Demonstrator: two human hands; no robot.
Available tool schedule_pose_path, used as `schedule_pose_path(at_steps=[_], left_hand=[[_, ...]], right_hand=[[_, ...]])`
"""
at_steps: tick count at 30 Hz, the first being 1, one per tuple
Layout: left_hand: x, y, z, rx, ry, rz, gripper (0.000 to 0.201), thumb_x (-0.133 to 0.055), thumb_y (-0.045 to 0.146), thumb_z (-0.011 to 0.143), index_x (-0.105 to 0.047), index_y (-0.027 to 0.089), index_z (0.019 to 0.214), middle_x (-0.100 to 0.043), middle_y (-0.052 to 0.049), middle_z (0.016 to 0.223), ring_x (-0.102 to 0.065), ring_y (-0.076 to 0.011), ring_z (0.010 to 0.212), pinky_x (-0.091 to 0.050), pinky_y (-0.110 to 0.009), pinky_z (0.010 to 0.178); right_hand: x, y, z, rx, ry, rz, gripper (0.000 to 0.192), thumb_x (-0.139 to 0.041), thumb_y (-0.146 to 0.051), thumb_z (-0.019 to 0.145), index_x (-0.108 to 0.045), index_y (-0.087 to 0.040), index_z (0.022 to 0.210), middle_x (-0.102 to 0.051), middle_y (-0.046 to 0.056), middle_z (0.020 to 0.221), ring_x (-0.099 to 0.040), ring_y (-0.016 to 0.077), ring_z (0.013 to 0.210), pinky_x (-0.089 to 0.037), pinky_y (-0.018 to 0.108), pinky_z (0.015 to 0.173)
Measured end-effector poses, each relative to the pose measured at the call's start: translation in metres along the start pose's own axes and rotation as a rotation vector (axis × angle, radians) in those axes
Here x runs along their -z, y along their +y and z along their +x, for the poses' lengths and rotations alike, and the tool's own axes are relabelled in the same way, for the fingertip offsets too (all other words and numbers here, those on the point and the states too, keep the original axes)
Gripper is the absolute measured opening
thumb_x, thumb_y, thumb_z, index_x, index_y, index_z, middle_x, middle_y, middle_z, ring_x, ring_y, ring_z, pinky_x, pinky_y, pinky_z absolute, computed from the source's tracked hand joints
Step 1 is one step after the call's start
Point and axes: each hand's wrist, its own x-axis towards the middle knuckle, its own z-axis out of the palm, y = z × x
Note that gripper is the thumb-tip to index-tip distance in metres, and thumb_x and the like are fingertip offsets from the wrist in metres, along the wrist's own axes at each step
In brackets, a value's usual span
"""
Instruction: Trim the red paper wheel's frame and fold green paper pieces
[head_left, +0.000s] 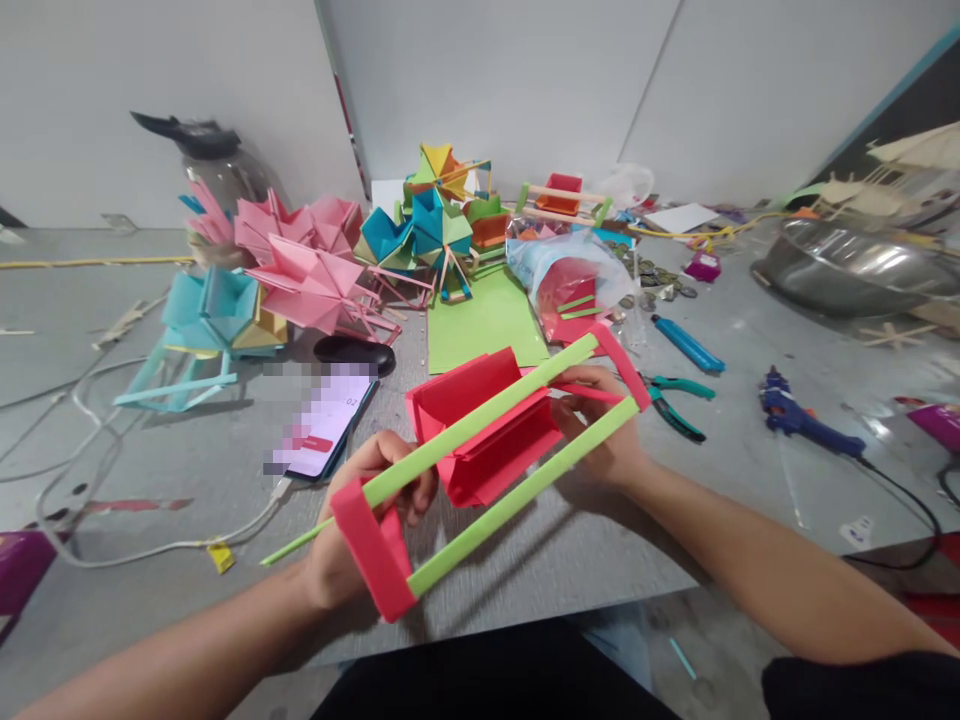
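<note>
Hands, two: left hand (367,520) and right hand (600,420) each pinch the green-and-red paper frame (487,470), two rails, seemingly one red folded box (480,425) inside.

I see a grey floor (585,560) carrying a phone (322,425) left of centre, a green sheet (484,325) mid-floor, pliers (675,400) and a blue glue gun (799,420) toward the right edge, and a steel bowl (855,265) at the far right corner.
</note>
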Motion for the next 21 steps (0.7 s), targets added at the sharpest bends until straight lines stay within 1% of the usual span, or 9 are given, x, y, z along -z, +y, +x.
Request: schedule_pose_path(at_steps=[3, 6, 8, 10, 14, 16, 21], left_hand=[[-0.002, 0.002, -0.001, -0.012, 0.002, 0.009, 0.04, -0.097, 0.048, 0.078, -0.066, 0.022, 0.075, -0.065, 0.001, 0.061, -0.053, -0.0124, 0.055, -0.043, -0.023, 0.056], [-0.001, 0.006, -0.001, 0.002, -0.008, 0.009, 0.041, -0.098, 0.048, 0.077, -0.066, 0.021, 0.075, -0.066, 0.0, 0.062, -0.053, -0.0131, 0.056, -0.042, -0.024, 0.054], [-0.001, 0.01, -0.002, 0.027, -0.015, 0.012, 0.041, -0.098, 0.048, 0.077, -0.067, 0.021, 0.075, -0.067, 0.0, 0.063, -0.055, -0.0136, 0.057, -0.042, -0.024, 0.055], [-0.001, 0.014, -0.001, 0.048, -0.006, 0.01, 0.041, -0.099, 0.047, 0.077, -0.068, 0.02, 0.076, -0.068, -0.001, 0.064, -0.056, -0.0139, 0.059, -0.043, -0.024, 0.056], [-0.005, 0.02, 0.0, 0.049, -0.014, -0.001, 0.039, -0.1, 0.044, 0.077, -0.069, 0.021, 0.075, -0.069, 0.0, 0.063, -0.056, -0.0135, 0.059, -0.044, -0.025, 0.058], [-0.007, 0.023, 0.0, 0.036, -0.03, -0.01, 0.037, -0.1, 0.041, 0.076, -0.069, 0.02, 0.073, -0.069, 0.0, 0.063, -0.055, -0.0129, 0.059, -0.042, -0.025, 0.058], [-0.005, 0.025, -0.001, 0.029, -0.011, -0.022, 0.034, -0.1, 0.04, 0.077, -0.072, 0.02, 0.074, -0.068, 0.0, 0.063, -0.054, -0.0123, 0.06, -0.042, -0.024, 0.06]], right_hand=[[0.001, 0.003, 0.0, -0.014, 0.012, 0.011, 0.029, -0.073, -0.06, 0.097, -0.068, -0.032, 0.103, -0.07, 0.005, 0.091, -0.065, 0.0206, 0.065, -0.057, 0.039, 0.057], [0.002, 0.004, 0.0, -0.004, -0.002, 0.073, 0.03, -0.071, -0.062, 0.098, -0.069, -0.032, 0.102, -0.068, 0.003, 0.085, -0.062, 0.0188, 0.059, -0.055, 0.037, 0.053], [0.004, 0.004, 0.0, 0.001, -0.018, 0.117, 0.032, -0.073, -0.063, 0.097, -0.069, -0.032, 0.103, -0.069, 0.002, 0.085, -0.061, 0.0174, 0.056, -0.054, 0.036, 0.051], [0.005, 0.003, 0.001, 0.005, -0.033, 0.139, 0.036, -0.075, -0.066, 0.094, -0.069, -0.032, 0.104, -0.072, 0.003, 0.089, -0.06, 0.0166, 0.055, -0.055, 0.036, 0.051], [0.005, 0.002, 0.001, 0.006, -0.048, 0.149, 0.04, -0.078, -0.069, 0.09, -0.068, -0.032, 0.104, -0.077, 0.005, 0.098, -0.063, 0.0175, 0.056, -0.057, 0.038, 0.052], [0.006, 0.002, 0.001, 0.001, -0.042, 0.152, 0.039, -0.079, -0.068, 0.089, -0.068, -0.033, 0.102, -0.078, 0.004, 0.095, -0.063, 0.0183, 0.056, -0.058, 0.039, 0.052], [0.011, 0.008, 0.0, -0.016, -0.073, 0.185, 0.036, -0.081, -0.065, 0.089, -0.071, -0.034, 0.103, -0.075, 0.002, 0.085, -0.066, 0.0191, 0.058, -0.059, 0.039, 0.055]])
